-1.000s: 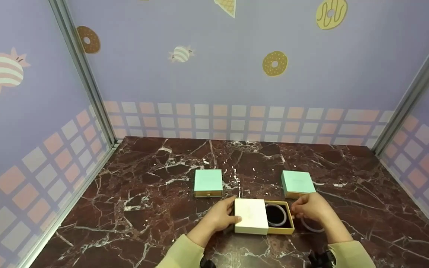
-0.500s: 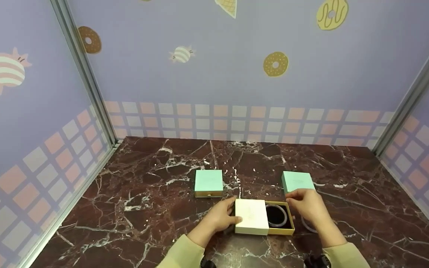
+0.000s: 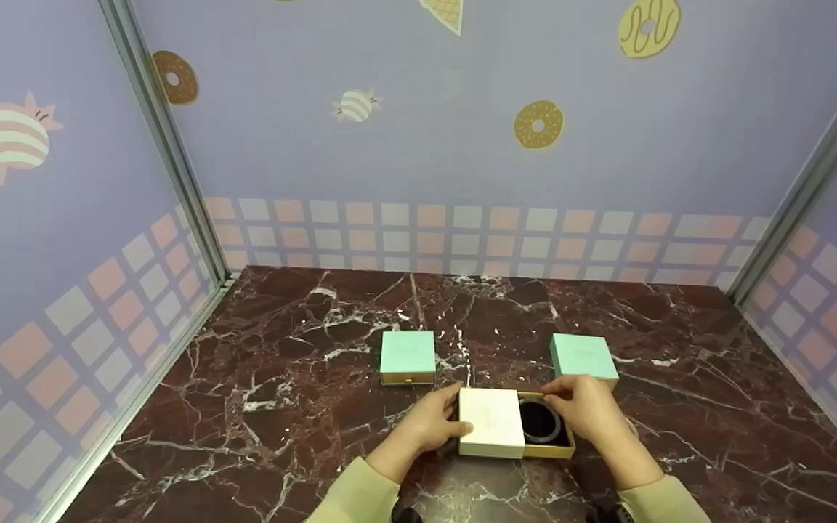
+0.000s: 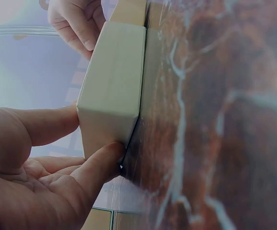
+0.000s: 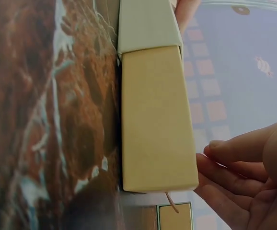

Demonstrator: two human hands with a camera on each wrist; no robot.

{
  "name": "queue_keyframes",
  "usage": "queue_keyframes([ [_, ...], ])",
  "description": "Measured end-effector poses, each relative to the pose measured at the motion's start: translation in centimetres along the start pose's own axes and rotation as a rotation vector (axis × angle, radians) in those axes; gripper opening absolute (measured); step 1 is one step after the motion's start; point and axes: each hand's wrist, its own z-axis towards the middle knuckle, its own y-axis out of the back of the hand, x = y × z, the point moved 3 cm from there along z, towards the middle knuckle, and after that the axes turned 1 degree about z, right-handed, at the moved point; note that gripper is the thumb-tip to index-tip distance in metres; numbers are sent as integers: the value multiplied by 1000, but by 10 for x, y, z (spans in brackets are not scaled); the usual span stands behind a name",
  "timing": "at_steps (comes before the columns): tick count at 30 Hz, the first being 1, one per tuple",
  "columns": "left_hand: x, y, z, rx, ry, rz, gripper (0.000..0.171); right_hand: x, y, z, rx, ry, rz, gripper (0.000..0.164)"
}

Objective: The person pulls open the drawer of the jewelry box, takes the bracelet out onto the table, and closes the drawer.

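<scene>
A pale cream sliding gift box [image 3: 491, 423] lies on the table, its gold-edged drawer [image 3: 549, 451] pulled partway out to the right. Inside the drawer a pale bangle [image 3: 540, 439] rests on dark lining. My left hand [image 3: 426, 421] grips the cream sleeve at its left end, thumb on the near corner and fingers at the far side. My right hand [image 3: 593, 414] is over the drawer's far right part, thumb and forefinger close together beside the bangle. Their tips are partly hidden, so whether they pinch it I cannot tell. A ribbon tab [image 5: 172, 203] hangs from the drawer's end.
Two mint-green boxes stand behind: one at the left [image 3: 408, 356], another at the right [image 3: 583, 356] just beyond my right hand. A second bangle [image 3: 632, 427] lies on the marbled table [image 3: 302, 407], mostly covered by my right wrist. Patterned panels wall in the table.
My right hand has left the drawer's tab end and moved left over the drawer, toward the bangle. The left hand and the cream box stay in place.
</scene>
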Motion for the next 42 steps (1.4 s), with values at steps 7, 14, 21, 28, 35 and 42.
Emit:
queue_keyframes([
  [7, 0, 0, 0, 2, 3, -12, 77, 5, -4, -3, 42, 1, -30, 10],
  [14, 1, -1, 1, 1, 0, -7, 77, 6, -6, -4, 66, 27, -95, 13],
  [21, 0, 0, 1, 1, 1, -7, 77, 6, -13, -5, 60, 140, -189, 13],
  [28, 0, -1, 1, -2, -4, -18, 77, 7, -17, -8, 26, 225, -258, 15],
  [35, 1, -1, 1, -3, 2, -21, 77, 6, -17, -8, -31, 245, -251, 16],
  [42, 1, -1, 0, 2, 3, -24, 77, 6, -18, -8, -55, 241, -236, 17],
])
